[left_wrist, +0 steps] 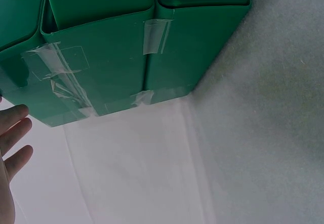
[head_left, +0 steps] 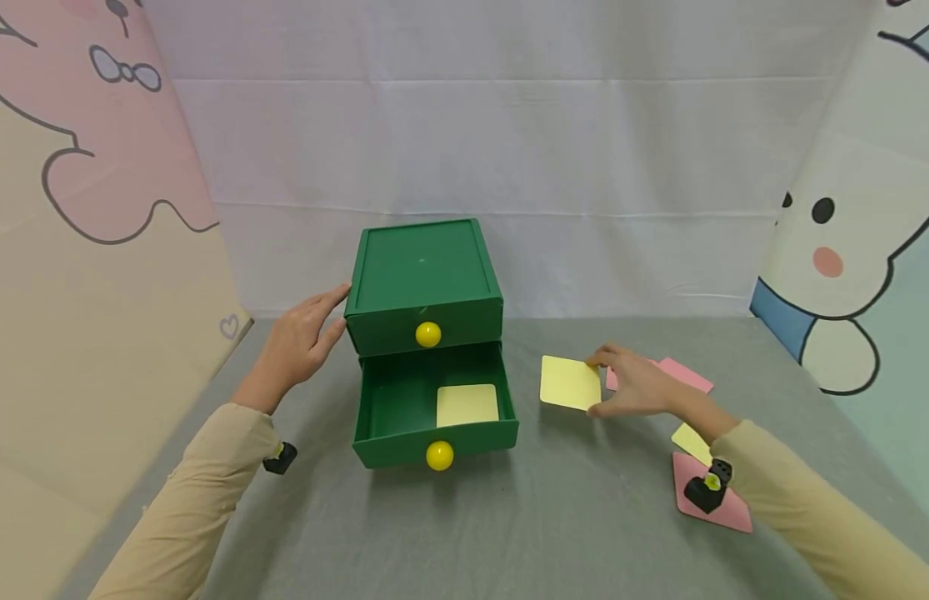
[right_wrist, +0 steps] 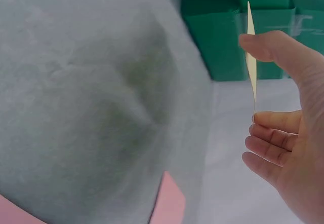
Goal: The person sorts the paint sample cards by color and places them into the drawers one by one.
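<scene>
A green drawer unit (head_left: 427, 267) with yellow knobs stands at the back of the table. Its lower drawer (head_left: 397, 408) is pulled out, and a yellow card (head_left: 467, 405) lies in the drawer's right part. My left hand (head_left: 293, 346) rests against the unit's upper left side with fingers extended; the left wrist view shows that taped side (left_wrist: 111, 67). To the right of the unit, my right hand (head_left: 635, 383) pinches another yellow card (head_left: 569, 383) by its edge, thumb and fingers on opposite corners. In the right wrist view this card (right_wrist: 251, 74) appears nearly edge-on.
Pink cards (head_left: 685, 375) lie behind my right hand. Beneath the right forearm are a further yellow card (head_left: 691, 442) and a pink card (head_left: 696, 500). A white cloth (head_left: 621, 167) hangs behind the grey table (head_left: 584, 533), with printed panels at both sides.
</scene>
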A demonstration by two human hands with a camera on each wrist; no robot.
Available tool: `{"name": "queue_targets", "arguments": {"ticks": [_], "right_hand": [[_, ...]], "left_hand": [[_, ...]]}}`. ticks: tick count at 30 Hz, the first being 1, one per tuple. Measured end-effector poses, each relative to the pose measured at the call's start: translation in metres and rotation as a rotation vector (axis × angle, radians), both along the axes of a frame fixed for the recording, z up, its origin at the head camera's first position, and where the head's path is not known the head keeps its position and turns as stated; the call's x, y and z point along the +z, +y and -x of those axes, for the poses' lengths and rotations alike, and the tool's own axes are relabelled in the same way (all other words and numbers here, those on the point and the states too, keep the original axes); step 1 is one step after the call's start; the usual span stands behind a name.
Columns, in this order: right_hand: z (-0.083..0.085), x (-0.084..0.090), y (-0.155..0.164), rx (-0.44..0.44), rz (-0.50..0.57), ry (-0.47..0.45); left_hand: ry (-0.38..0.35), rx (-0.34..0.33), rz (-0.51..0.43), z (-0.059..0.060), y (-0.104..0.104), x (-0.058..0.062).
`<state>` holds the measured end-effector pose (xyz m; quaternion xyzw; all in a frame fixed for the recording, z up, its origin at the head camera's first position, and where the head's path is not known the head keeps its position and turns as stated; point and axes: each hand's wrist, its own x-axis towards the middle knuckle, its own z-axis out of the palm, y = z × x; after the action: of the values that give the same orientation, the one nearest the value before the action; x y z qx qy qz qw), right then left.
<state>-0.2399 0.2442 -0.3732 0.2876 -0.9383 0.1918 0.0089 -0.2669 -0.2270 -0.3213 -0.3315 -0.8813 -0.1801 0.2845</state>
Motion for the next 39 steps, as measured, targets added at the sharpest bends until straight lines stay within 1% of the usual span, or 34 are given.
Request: {"name": "queue_targets", "arguments": {"ticks": [5,9,17,23,28,31,39], "right_hand": [[-0.005,0.02,-0.005,0.044,0.034,0.04],[-0.011,0.035,-0.011,0.07,0.036,0.055],[-0.022,0.061,-0.036,0.1,-0.011,0.056],[-0.025,0.076,-0.06,0.137,-0.029,0.065],[-0.024,0.08,-0.082,0.196,-0.041,0.079],[-0.023,0.078,-0.095,0.227,-0.056,0.088],[-0.017,0.07,-0.125,0.251,-0.082,0.069]], "left_hand": [[-0.002,0.01,0.01,-0.001,0.0,0.001],[0.004,0.01,0.005,-0.002,0.001,0.001],[0.005,0.008,0.004,-0.002,0.001,0.001],[0.003,0.005,0.003,-0.002,0.001,0.001],[0.006,0.008,0.007,-0.002,0.0,0.001],[0.007,0.007,0.006,-0.002,0.0,0.001],[0.009,0.009,0.013,-0.002,0.0,0.001]]}}
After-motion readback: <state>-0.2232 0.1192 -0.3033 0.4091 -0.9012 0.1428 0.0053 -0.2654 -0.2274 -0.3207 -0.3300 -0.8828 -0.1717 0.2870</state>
